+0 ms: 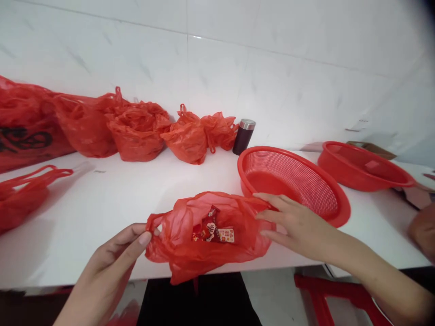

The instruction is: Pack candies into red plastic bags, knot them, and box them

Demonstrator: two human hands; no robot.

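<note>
Left hand [113, 260] pinches the handle of the open red bag [200, 260] (packets [211, 230] inside) at the table's [112, 192] front edge; right hand [297, 222] touches the opposite rim, grip closure indeterminable.

The bag [217, 259] was at the front of the counter [115, 194], packets [215, 231] inside, left hand [118, 253] and right hand [292, 222] either side. Behind, rightward, sat a basket [295, 176], then a tub [356, 174]. Back bags [139, 140] lined the wall [217, 68], left of a flask [244, 136]; 1 side bag [23, 203] lay before them, far left.
</note>
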